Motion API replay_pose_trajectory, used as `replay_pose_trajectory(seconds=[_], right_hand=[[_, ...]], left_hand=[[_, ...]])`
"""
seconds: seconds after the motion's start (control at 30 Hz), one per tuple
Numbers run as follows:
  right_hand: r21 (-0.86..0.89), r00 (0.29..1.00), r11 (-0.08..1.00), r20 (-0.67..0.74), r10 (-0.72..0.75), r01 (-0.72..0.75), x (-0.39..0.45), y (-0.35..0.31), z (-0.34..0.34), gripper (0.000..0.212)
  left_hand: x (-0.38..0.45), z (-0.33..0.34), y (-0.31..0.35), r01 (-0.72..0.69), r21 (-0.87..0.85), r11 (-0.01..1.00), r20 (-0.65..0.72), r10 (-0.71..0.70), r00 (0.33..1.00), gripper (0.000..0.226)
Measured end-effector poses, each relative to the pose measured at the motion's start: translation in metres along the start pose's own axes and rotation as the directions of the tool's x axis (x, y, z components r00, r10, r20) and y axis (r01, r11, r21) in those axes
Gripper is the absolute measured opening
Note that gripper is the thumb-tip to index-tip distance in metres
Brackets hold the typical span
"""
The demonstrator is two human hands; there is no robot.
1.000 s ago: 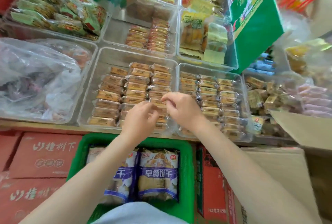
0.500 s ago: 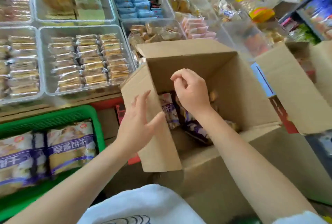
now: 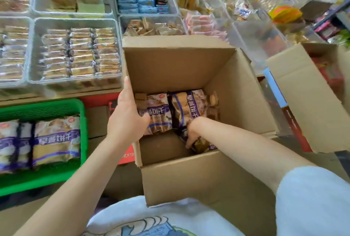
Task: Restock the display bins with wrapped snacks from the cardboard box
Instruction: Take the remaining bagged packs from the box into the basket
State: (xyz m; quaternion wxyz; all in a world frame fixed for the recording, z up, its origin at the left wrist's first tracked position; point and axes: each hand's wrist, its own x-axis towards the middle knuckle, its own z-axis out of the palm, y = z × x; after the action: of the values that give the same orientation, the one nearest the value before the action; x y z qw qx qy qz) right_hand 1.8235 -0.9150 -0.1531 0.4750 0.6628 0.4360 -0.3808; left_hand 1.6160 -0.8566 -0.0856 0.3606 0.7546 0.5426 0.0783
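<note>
Both hands are now working at the cardboard box [image 3: 189, 175] in the middle of the frame, where half a second ago the right one was only hovering over the opening. The right hand [image 3: 191, 135] is reaching deep inside, fingers curling round a purple snack pack [image 3: 200, 144] at the lower edge of the pile. The left hand [image 3: 126, 120] is bracing the left wall, fingers straight, thumb hooking inside. More stock is coming out, likely for the green basket [image 3: 83, 114] at left or the clear display bin [image 3: 30, 50] at upper left.
</note>
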Motion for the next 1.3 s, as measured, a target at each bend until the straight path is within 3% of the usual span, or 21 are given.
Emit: replay_pose_trajectory(seconds=[0.13, 0.2, 0.4, 0.47, 0.6, 0.73, 0.8, 0.87, 1.0, 1.1, 1.23, 1.3], right_hand=[[-0.237, 0.996, 0.971, 0.073, 0.051, -0.033, -0.002, -0.013, 0.003, 0.062], [-0.252, 0.994, 0.965, 0.056, 0.095, -0.078, 0.001, -0.017, 0.005, 0.056], [-0.416, 0.983, 0.899, -0.166, 0.075, -0.139, 0.001, -0.014, 0.011, 0.047], [-0.372, 0.984, 0.921, -0.168, 0.054, -0.114, 0.001, -0.007, 0.009, 0.049], [0.027, 0.972, 0.999, -0.233, -0.028, 0.035, -0.020, 0.010, -0.006, 0.047], [0.296, 0.943, 0.923, -0.295, -0.155, 0.245, -0.048, 0.043, -0.032, 0.061], [0.416, 0.887, 0.818, -0.400, -0.229, 0.399, -0.061, 0.059, -0.037, 0.055], [0.542, 0.810, 0.641, -0.540, -0.230, 0.544, -0.075, 0.070, -0.039, 0.055], [0.608, 0.610, 0.074, -0.772, -0.179, 0.790, -0.106, 0.078, -0.038, 0.063], [0.553, 0.525, -0.262, -0.833, -0.176, 0.791, -0.126, 0.078, -0.037, 0.048], [0.486, 0.489, -0.510, -0.861, -0.140, 0.710, -0.147, 0.067, -0.044, 0.040], [0.466, 0.478, -0.564, -0.867, -0.138, 0.682, -0.156, 0.058, -0.051, 0.062]], left_hand=[[0.005, -0.005, 0.004, 0.018, 0.092, 0.996, 0.017, -0.019, 1.000, 0.112], [0.004, -0.005, 0.005, 0.029, 0.113, 0.993, 0.014, -0.031, 0.999, 0.112], [0.004, -0.005, 0.004, 0.044, 0.130, 0.991, -0.021, -0.042, 0.999, 0.109], [0.005, -0.004, 0.002, 0.038, 0.130, 0.991, -0.029, -0.034, 0.999, 0.109], [0.006, -0.004, 0.001, 0.031, 0.144, 0.989, -0.031, -0.027, 0.999, 0.108], [0.005, -0.003, -0.001, -0.002, 0.154, 0.988, -0.051, 0.011, 0.999, 0.107], [0.003, -0.002, -0.002, -0.039, 0.120, 0.992, -0.051, 0.046, 0.998, 0.104], [0.001, -0.003, -0.004, -0.075, 0.031, 0.997, -0.045, 0.077, 0.996, 0.103], [0.006, -0.009, -0.007, -0.093, -0.240, 0.966, -0.061, 0.081, 0.995, 0.098], [0.007, -0.026, 0.000, -0.066, -0.470, 0.880, -0.123, 0.009, 0.992, 0.105], [0.010, -0.059, 0.016, -0.129, -0.671, 0.730, -0.095, 0.087, 0.992, 0.086], [0.011, -0.075, 0.020, -0.063, -0.777, 0.626, -0.009, 0.089, 0.996, 0.077]])
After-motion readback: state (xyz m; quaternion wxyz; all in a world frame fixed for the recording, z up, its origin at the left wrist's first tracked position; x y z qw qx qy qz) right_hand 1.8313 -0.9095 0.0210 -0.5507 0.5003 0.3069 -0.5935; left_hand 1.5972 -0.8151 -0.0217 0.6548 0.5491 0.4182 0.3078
